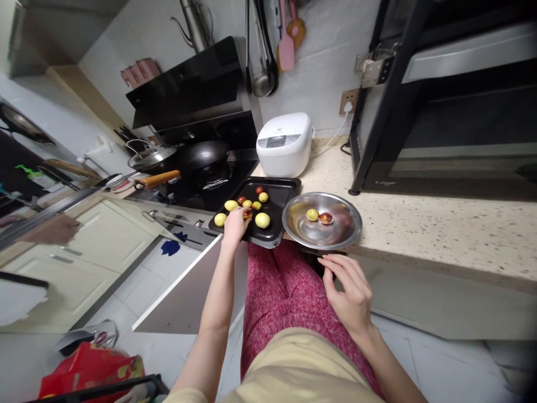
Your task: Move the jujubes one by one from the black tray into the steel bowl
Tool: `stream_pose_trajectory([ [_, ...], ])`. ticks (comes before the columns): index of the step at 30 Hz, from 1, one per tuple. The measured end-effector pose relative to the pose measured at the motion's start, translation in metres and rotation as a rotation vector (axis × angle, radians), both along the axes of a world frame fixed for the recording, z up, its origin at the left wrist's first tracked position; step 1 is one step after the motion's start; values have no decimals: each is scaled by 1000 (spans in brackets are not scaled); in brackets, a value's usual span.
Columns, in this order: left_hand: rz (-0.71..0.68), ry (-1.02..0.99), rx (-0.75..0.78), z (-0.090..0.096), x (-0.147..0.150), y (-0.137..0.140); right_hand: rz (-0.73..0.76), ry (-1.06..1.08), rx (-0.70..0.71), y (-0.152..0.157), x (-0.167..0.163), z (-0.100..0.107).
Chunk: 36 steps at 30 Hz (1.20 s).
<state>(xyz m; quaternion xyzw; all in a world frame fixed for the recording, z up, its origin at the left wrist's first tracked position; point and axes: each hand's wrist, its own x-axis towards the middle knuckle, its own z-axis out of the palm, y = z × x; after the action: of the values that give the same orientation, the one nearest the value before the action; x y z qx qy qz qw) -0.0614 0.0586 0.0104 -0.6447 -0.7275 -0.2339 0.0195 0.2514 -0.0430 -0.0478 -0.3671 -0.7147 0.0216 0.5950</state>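
Note:
My left hand (pixel 237 225) reaches over a black baking tray (pixel 279 196), its fingers closed around a small red-and-yellow fruit (pixel 247 214) that they partly cover. Around it on the tray lie larger yellow fruits like lemons, one of them a pale yellow fruit (pixel 262 220), and several smaller round fruits, including a dark red fruit (pixel 259 190). To the right of the tray, a steel bowl (pixel 346 226) holds a yellow-green fruit (pixel 312 215) and a reddish-brown fruit (pixel 326 218). Below the bowl's near rim, my right hand (pixel 349 288) hangs with loosely bent fingers, holding nothing.
A white rice cooker (pixel 284 145) stands behind the tray. On the stove to the left are a wok (pixel 205 154) and a glass-lidded pan (pixel 153 157). A black oven (pixel 453 123) stands at the right on the speckled counter (pixel 440 224). Below, a cabinet door (pixel 188 291) stands open.

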Motion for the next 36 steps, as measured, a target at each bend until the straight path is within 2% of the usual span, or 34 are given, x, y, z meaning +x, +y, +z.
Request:
stream_pose_trajectory([
  [6, 0, -66, 47, 3, 0, -4, -5, -21, 21, 1, -2, 5],
  [9, -40, -256, 182, 10, 10, -21, 7, -29, 43, 0, -5, 8],
  [12, -191, -480, 284, 12, 36, -48, 37, -25, 42, -1, -13, 10],
  [16, -333, -717, 227, 4, 91, -86, 67, -32, 36, -2, -28, 17],
  [19, -405, -875, 169, -4, 125, -104, 59, -36, 50, -3, -36, 23],
  [23, -522, -1136, 126, -13, 145, -112, -9, -50, 103, -3, -35, 22],
  [26, -553, -1254, 120, -18, 151, -114, -39, -70, 123, 0, -30, 17],
  [31, -564, -1247, 166, -24, 158, -119, -28, -99, 168, 7, -28, 17],
  [36, -598, -962, 261, -23, 154, -117, -2, -105, 175, 18, -27, 27],
])
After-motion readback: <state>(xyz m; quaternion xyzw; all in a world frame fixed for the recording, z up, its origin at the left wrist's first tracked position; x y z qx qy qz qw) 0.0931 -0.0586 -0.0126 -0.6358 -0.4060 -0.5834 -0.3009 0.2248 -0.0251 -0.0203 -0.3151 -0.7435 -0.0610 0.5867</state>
